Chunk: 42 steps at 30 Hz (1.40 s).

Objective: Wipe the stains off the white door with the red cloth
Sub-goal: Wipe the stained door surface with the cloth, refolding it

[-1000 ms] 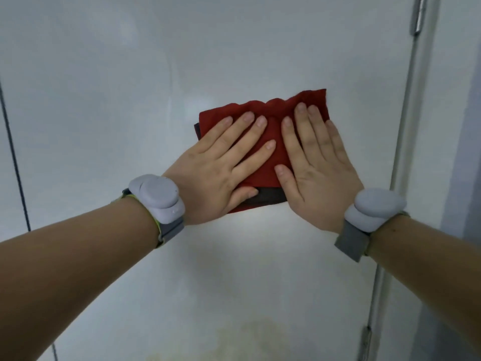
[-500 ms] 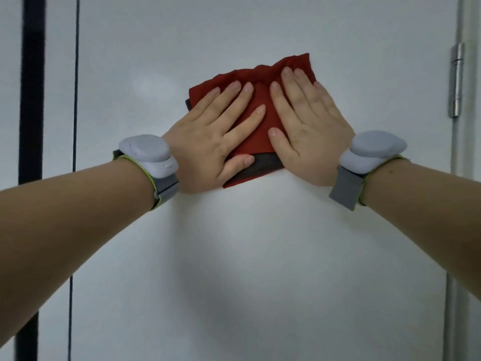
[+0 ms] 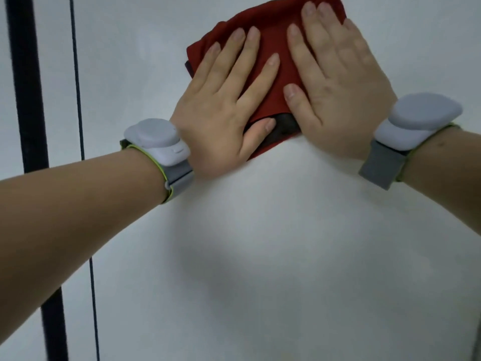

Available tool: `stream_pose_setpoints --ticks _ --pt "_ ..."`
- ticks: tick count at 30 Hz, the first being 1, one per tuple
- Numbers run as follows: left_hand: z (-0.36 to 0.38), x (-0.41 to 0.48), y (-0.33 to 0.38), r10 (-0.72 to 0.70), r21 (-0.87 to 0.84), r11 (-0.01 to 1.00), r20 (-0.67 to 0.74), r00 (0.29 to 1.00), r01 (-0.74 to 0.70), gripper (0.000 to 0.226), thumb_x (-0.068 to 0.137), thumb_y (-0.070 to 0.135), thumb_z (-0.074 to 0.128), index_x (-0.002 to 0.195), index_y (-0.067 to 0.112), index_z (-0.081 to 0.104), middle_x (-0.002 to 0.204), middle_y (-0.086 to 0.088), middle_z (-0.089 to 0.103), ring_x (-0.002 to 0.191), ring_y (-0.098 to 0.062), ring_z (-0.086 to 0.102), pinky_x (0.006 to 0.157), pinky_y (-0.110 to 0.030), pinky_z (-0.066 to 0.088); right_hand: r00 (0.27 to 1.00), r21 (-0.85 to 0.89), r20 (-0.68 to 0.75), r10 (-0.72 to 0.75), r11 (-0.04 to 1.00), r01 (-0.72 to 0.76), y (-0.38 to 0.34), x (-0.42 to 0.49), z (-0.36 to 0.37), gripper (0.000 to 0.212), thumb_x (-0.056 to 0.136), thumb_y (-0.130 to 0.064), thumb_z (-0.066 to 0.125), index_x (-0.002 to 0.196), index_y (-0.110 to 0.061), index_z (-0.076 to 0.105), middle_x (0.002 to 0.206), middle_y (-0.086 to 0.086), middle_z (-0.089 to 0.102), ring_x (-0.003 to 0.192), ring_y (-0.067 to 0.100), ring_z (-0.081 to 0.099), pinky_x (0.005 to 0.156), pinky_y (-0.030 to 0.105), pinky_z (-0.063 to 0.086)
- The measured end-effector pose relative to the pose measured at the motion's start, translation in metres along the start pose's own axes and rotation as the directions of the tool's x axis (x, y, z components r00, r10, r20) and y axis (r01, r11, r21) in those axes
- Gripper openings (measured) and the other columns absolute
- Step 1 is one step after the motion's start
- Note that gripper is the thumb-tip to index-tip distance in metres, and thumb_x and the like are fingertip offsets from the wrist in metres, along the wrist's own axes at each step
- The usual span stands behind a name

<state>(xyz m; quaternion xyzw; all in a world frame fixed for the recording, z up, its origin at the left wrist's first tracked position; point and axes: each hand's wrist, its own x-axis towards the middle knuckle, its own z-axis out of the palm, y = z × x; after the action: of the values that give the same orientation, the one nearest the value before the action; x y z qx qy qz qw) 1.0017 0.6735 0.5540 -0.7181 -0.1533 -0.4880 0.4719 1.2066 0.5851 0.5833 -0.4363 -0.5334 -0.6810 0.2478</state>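
Note:
The folded red cloth (image 3: 270, 37) lies flat against the white door (image 3: 286, 243), high in the view. My left hand (image 3: 223, 100) presses on its left half with straight, spread fingers, the thumb lying along the cloth's lower edge. My right hand (image 3: 335, 82) presses on its right half, fingers straight and pointing up. A dark inner layer of the cloth (image 3: 283, 126) shows between the two thumbs. No stain shows on the bare door surface below the hands.
A thick black vertical bar (image 3: 26, 100) and a thin dark line (image 3: 78, 100) run down the left side of the view. Grey wrist devices sit on my left wrist (image 3: 158, 144) and right wrist (image 3: 416, 121).
Both hands have slid the cloth upward on the door. The hinge and door edge on the right have left the view, and the yellowish patch seen low on the door is gone from view.

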Motion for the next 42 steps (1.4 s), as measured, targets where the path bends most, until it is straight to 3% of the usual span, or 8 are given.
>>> stream_pose_setpoints --ticks 11,26,36,42 --pt "0.0 -0.085 0.038 -0.013 -0.07 0.997 0.059 0.998 0.017 0.068 0.107 0.047 0.043 0.159 0.005 0.03 0.165 -0.03 0.021 0.155 -0.046 0.017 0.125 -0.06 0.017 0.984 0.064 0.178 -0.014 0.998 0.003 -0.06 -0.069 -0.021 0.064 0.108 -0.04 0.023 0.16 -0.002 0.017 0.167 0.022 0.012 0.156 0.035 0.009 0.126 0.052 0.012" --pt "-0.002 -0.175 0.07 0.045 -0.114 0.993 0.181 0.982 -0.024 0.069 0.105 0.049 0.047 0.16 0.009 0.03 0.166 -0.025 0.02 0.155 -0.046 0.017 0.126 -0.06 0.019 0.966 0.159 0.259 -0.013 0.987 -0.029 -0.125 -0.149 -0.029 0.066 0.106 -0.039 0.037 0.157 0.0 0.026 0.165 0.024 0.017 0.155 0.039 0.014 0.124 0.057 0.017" --pt "-0.004 -0.218 0.075 0.096 -0.141 0.988 0.211 0.973 -0.067 0.069 0.103 0.049 0.051 0.159 0.012 0.033 0.166 -0.021 0.025 0.155 -0.042 0.023 0.125 -0.057 0.023 0.94 0.179 0.339 -0.031 0.983 -0.032 -0.162 -0.181 -0.036 0.069 0.105 -0.042 0.039 0.158 -0.001 0.023 0.166 0.022 0.012 0.155 0.038 0.011 0.126 0.055 0.013" --pt "-0.004 -0.232 0.069 0.161 -0.12 0.983 0.237 0.958 -0.136 0.071 0.104 0.05 0.048 0.162 0.014 0.028 0.168 -0.019 0.02 0.157 -0.039 0.018 0.128 -0.053 0.017 0.931 0.182 0.365 0.007 0.98 -0.079 -0.181 -0.195 -0.038 0.07 0.104 -0.042 0.04 0.158 -0.001 0.022 0.166 0.022 0.014 0.156 0.038 0.01 0.126 0.055 0.013"
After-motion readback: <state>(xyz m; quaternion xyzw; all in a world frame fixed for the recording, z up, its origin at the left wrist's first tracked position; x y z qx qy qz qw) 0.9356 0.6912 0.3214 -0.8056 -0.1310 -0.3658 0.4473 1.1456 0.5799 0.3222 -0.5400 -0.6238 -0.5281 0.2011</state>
